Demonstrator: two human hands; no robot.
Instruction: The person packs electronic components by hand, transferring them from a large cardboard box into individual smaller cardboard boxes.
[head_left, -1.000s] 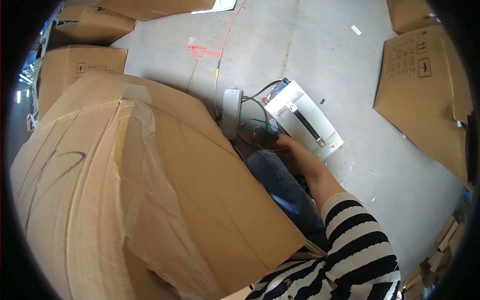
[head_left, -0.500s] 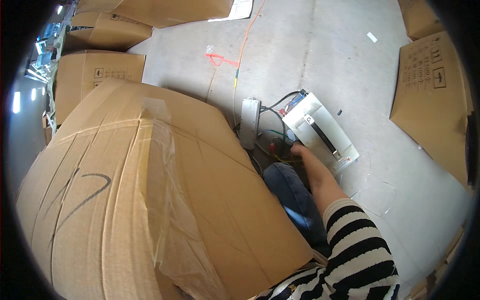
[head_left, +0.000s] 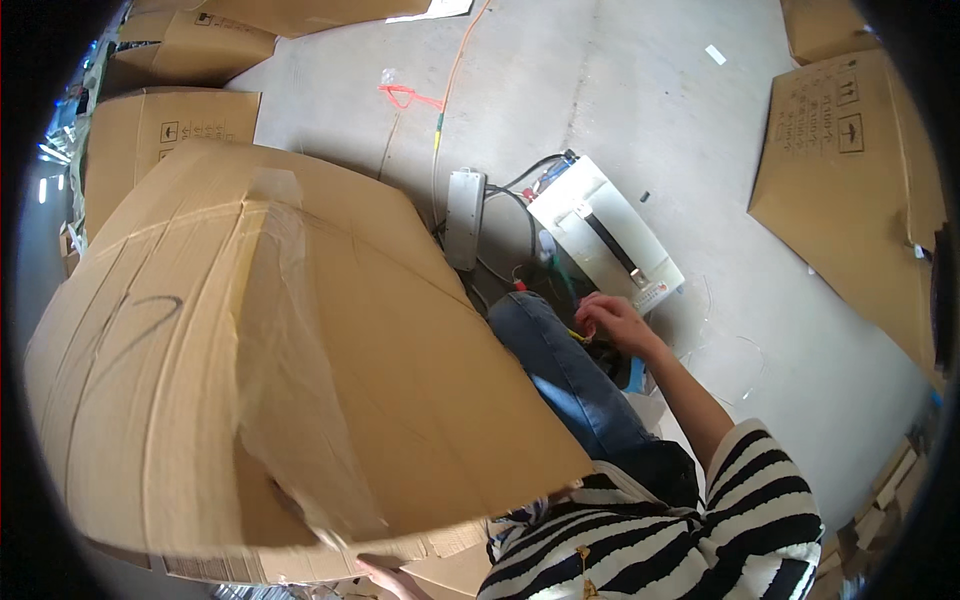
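A large brown cardboard box (head_left: 400, 360), with clear tape over its near part, fills the left and lower left. My left hand (head_left: 388, 577) shows only partly at its bottom edge, its visible fingers gripping the cardboard. My right hand (head_left: 615, 320) is beside my bent knee, below a white machine (head_left: 610, 235) with a black carrying handle (head_left: 612, 245). Its fingers are curled together, and whatever they hold is too small to make out. Close by are a green cord (head_left: 562, 272) and a yellow strand (head_left: 578, 336).
A grey metal box (head_left: 465, 220) with black cables lies left of the machine. An orange cord (head_left: 455, 70) and red string (head_left: 405, 96) lie on the grey floor. More cartons stand at the left (head_left: 165, 125) and right (head_left: 850, 200).
My right hand has drawn back from the cables beside the machine towards my knee. The view has shifted, bringing my left hand and the box's bottom edge into sight.
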